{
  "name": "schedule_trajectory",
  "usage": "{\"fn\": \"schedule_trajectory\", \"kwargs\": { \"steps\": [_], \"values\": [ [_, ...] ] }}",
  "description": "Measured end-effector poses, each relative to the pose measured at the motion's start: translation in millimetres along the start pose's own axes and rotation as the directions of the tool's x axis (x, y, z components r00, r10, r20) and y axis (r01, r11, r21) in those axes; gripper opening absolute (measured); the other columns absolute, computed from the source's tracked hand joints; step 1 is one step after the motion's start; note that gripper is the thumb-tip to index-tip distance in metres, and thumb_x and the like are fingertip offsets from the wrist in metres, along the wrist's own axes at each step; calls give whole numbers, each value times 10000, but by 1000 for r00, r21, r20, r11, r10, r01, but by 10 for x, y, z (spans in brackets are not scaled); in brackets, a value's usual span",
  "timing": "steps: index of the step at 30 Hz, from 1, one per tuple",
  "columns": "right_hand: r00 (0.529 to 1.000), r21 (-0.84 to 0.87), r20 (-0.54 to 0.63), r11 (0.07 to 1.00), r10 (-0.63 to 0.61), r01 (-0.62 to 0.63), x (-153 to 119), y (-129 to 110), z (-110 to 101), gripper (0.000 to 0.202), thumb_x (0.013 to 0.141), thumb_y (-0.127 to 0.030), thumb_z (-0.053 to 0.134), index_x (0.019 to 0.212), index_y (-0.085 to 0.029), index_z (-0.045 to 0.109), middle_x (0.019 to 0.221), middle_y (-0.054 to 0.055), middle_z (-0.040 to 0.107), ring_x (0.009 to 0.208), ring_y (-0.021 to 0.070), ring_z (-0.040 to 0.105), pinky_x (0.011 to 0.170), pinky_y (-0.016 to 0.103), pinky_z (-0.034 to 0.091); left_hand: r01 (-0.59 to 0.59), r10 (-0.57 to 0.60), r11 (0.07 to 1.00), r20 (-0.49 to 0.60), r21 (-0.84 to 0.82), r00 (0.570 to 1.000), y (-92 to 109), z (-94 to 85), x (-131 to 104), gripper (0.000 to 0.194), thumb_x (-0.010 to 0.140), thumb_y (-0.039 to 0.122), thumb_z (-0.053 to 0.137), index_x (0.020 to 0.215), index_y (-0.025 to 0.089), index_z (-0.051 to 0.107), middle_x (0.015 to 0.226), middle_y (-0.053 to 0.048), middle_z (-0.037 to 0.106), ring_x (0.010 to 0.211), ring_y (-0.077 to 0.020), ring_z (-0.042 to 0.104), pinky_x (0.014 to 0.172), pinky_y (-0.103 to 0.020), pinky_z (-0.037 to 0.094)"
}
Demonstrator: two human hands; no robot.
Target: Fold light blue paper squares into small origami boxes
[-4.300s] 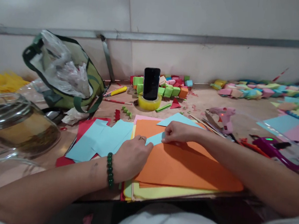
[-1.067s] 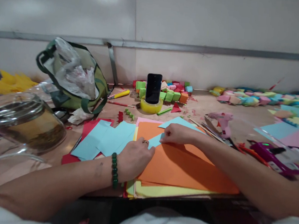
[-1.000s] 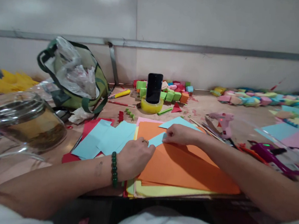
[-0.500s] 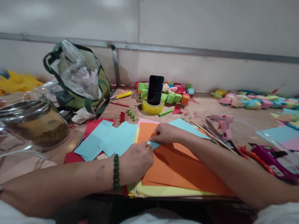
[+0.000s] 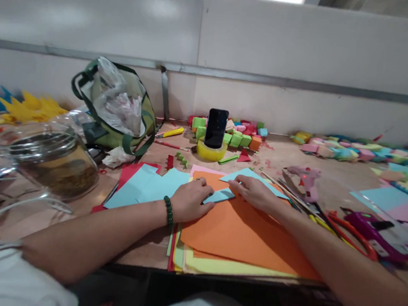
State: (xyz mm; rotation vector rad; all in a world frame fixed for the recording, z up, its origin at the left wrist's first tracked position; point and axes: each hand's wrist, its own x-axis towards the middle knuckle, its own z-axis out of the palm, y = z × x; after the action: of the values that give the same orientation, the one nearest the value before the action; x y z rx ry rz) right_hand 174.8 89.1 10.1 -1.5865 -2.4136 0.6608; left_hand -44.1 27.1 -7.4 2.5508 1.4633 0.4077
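A small folded piece of light blue paper lies on the orange sheets, between my two hands. My left hand, with a green bead bracelet and a ring, holds the paper's left end down, its thumb below and its fingers above. The thumb and fingertips of my right hand are closed at the paper's upper right end. Behind my right hand lies a larger light blue sheet. More light blue squares lie to the left, over red paper.
A phone stands in a yellow tape roll, before a chain of folded paper blocks. To the left are a glass jar and a green bag. A pink glue gun and orange-handled scissors lie right.
My hands have moved apart along the small blue paper, and more of it shows now. My left hand has flattened out and shifted up. The view has tilted slightly upward.
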Motion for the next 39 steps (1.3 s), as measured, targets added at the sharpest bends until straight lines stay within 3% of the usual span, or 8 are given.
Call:
{"fn": "schedule_trajectory", "kwargs": {
  "steps": [9, 15, 18, 22, 26, 32, 36, 39],
  "values": [
    [994, 245, -62, 965, -85, 98, -20, 79, 158, 367, 773, -536, 563, 892, -190, 593, 571, -34, 549, 513, 132, 495, 503, 242, 333, 27, -33, 975, -25, -221, 999, -98, -41, 73, 261, 848, 232, 475, 909, 179, 723, 790, -43, 641, 757, -149, 576, 695, -247, 428],
    [993, 494, -109, 864, -50, 98, -18, 52, 261, 423, 804, -583, 512, 977, -198, 542, 636, -33, 553, 489, 116, 508, 486, 240, 406, 75, -117, 942, -111, -327, 987, -126, -4, 82, 172, 788, 178, 509, 735, 147, 670, 722, -35, 651, 673, -139, 584, 635, -243, 445],
    [986, 487, -153, 863, -71, 137, -13, 42, 267, 471, 750, -530, 620, 1068, -201, 510, 770, -2, 600, 552, 123, 547, 524, 249, 434, 184, -241, 801, -25, -570, 970, -96, 11, 83, 131, 790, 254, 533, 737, 147, 587, 673, -18, 628, 556, -128, 605, 522, -230, 468],
    [954, 452, -290, 868, -76, 206, -7, 25, 233, 452, 727, -449, 663, 1076, -193, 532, 941, 46, 600, 691, 138, 566, 635, 272, 464, 289, -302, 467, 156, -836, 940, -34, -10, 89, 134, 780, 286, 544, 783, 165, 486, 589, 19, 576, 504, -151, 639, 446, -236, 512],
    [970, 596, -215, 772, -111, 220, -34, -14, 188, 427, 756, -387, 637, 1102, -170, 513, 661, -28, 559, 596, 128, 525, 566, 252, 415, 357, -251, 308, 287, -882, 925, 6, -69, 88, 158, 745, 265, 568, 838, 163, 492, 613, 29, 564, 461, -130, 614, 394, -221, 506],
    [964, 733, -137, 632, -228, 253, -113, -109, 195, 427, 789, -359, 637, 1145, -167, 501, 569, -72, 481, 521, 96, 479, 503, 225, 367, 389, -134, 403, 367, -828, 920, 0, -84, 65, 246, 787, 357, 536, 798, 118, 589, 501, 63, 435, 336, -31, 348, 313, -146, 303],
    [962, 750, -136, 609, -237, 256, -125, -120, 205, 421, 837, -430, 572, 1161, -179, 475, 643, -50, 498, 512, 94, 492, 505, 240, 417, 308, -126, 415, 282, -856, 951, 29, -86, 65, 143, 744, 249, 546, 772, 119, 598, 591, 27, 539, 482, -61, 455, 451, -160, 376],
    [957, 695, -168, 660, -238, 286, -159, -138, 221, 532, 835, -502, 548, 1247, -188, 426, 879, 36, 562, 640, 117, 543, 584, 271, 482, 213, -170, 542, 142, -813, 975, 63, -91, 65, 119, 689, 141, 516, 762, 122, 607, 680, 5, 612, 600, -99, 538, 562, -181, 437]
  ]
}}
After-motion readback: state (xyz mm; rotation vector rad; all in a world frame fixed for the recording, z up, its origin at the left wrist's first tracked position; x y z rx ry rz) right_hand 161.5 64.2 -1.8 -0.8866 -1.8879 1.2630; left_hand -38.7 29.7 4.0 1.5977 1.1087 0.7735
